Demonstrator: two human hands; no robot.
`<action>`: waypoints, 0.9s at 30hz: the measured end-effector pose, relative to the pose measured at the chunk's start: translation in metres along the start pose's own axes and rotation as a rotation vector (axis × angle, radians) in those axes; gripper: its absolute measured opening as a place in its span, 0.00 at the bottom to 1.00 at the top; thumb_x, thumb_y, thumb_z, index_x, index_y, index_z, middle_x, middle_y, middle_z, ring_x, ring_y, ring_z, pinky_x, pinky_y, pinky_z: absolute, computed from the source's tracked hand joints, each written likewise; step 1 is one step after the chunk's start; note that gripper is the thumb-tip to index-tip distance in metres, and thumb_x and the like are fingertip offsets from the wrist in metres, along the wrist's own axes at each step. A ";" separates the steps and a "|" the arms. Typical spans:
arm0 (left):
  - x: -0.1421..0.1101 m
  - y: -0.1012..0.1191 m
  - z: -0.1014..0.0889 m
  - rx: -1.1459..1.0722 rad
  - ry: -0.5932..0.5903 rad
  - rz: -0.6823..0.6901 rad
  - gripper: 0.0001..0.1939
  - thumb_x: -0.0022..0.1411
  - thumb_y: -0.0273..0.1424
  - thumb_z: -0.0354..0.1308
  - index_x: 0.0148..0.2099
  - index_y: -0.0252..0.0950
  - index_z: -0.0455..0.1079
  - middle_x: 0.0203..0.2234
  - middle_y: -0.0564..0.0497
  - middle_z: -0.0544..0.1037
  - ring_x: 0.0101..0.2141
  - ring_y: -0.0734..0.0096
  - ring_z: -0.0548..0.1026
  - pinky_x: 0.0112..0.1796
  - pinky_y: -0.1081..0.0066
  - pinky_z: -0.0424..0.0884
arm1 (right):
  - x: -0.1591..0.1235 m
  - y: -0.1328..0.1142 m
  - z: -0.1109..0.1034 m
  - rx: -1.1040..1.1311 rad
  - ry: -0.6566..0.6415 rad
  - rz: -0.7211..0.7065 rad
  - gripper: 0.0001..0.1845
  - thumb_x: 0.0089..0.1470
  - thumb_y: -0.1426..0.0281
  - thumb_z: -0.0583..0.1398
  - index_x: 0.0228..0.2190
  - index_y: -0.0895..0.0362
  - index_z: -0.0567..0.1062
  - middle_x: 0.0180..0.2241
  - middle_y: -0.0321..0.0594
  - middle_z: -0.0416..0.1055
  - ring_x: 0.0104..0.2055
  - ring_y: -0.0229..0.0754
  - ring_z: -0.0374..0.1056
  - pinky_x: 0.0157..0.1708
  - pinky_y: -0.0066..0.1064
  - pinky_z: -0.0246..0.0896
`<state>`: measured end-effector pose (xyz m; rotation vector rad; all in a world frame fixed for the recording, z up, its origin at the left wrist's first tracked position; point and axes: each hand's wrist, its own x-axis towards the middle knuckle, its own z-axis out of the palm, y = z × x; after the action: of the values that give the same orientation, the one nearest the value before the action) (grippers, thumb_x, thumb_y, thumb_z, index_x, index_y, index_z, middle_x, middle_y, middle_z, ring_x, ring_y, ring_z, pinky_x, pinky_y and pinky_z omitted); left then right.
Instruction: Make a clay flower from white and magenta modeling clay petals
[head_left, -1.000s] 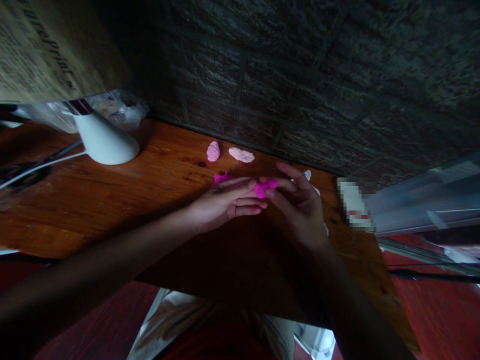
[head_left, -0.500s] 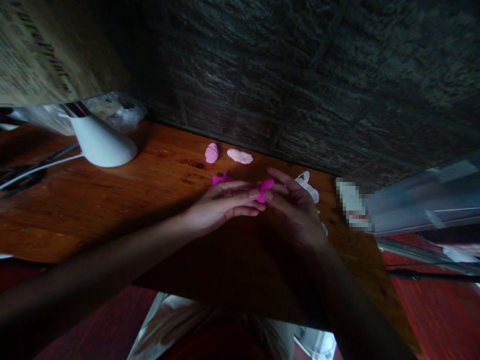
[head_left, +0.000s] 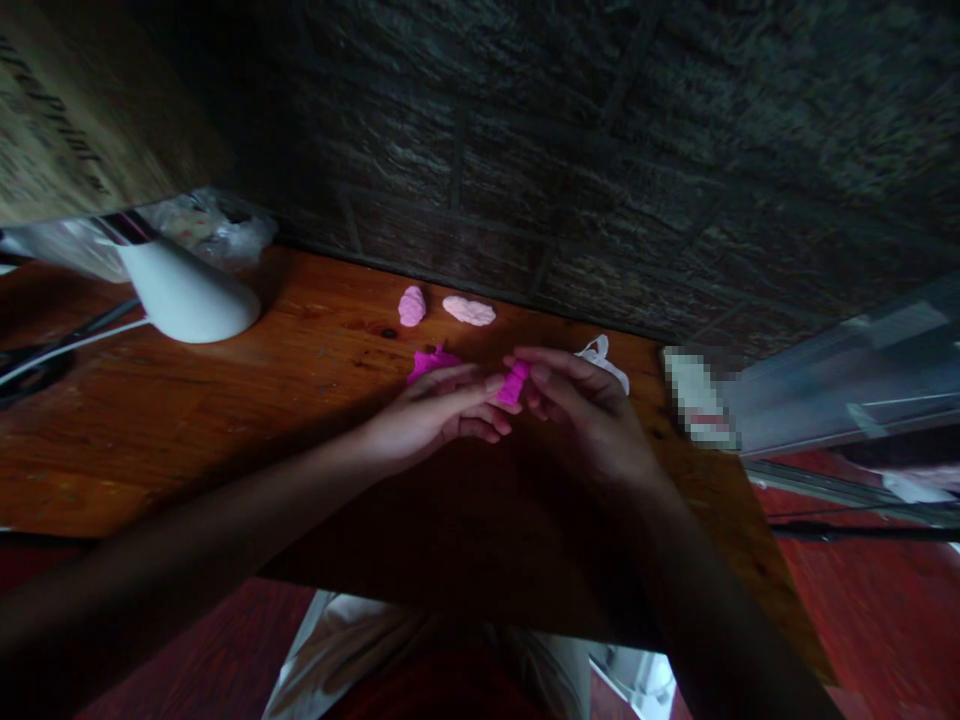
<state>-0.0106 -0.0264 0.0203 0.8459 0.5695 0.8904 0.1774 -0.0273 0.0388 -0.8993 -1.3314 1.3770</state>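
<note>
Between my two hands is a small bright magenta piece of what looks like modelling clay [head_left: 514, 382], narrower near its upper end. My left hand [head_left: 420, 420] pinches its left side between thumb and fingertips. My right hand [head_left: 596, 410] has its thumb and forefinger at the upper right end, closed on it. Behind my left fingers a larger magenta lump [head_left: 433, 361] lies on the table, partly covered by the hand. Farther back sit a pink, ridged oval lump [head_left: 412, 306] and a flatter pale pink lump [head_left: 469, 310].
A white cone-shaped lamp base [head_left: 191, 295] with a cable stands on the wooden table [head_left: 315, 340] at left, near crumpled clear plastic [head_left: 217, 225]. White strips [head_left: 604, 360] lie beyond my right hand. A dark stone wall [head_left: 420, 150] borders the back.
The magenta piece has turned between my fingers and shows a broader face now. My right fingers have drawn together around its upper end. The view has shifted slightly.
</note>
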 end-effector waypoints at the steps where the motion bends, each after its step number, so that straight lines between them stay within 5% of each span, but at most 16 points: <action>1: 0.000 0.000 0.000 0.007 -0.006 -0.005 0.14 0.58 0.37 0.70 0.41 0.32 0.78 0.35 0.47 0.82 0.31 0.72 0.80 0.32 0.75 0.76 | 0.000 -0.001 0.000 0.001 0.003 -0.006 0.09 0.56 0.68 0.66 0.39 0.45 0.84 0.38 0.34 0.81 0.30 0.34 0.68 0.29 0.28 0.64; 13: 0.000 0.000 -0.001 0.106 0.071 0.089 0.15 0.55 0.32 0.72 0.45 0.36 0.79 0.32 0.51 0.83 0.28 0.73 0.80 0.30 0.76 0.78 | 0.002 0.005 -0.001 -0.019 -0.042 -0.012 0.10 0.55 0.69 0.67 0.40 0.50 0.84 0.32 0.34 0.80 0.26 0.32 0.64 0.27 0.26 0.61; 27: 0.001 -0.003 0.000 -0.012 0.053 -0.023 0.11 0.57 0.34 0.70 0.40 0.34 0.81 0.31 0.50 0.82 0.29 0.76 0.78 0.28 0.80 0.75 | 0.001 0.006 0.001 0.011 -0.080 0.010 0.15 0.56 0.66 0.67 0.46 0.51 0.79 0.42 0.38 0.82 0.24 0.31 0.63 0.21 0.24 0.58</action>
<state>-0.0089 -0.0264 0.0179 0.8053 0.6183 0.8962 0.1756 -0.0256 0.0336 -0.8521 -1.3797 1.4392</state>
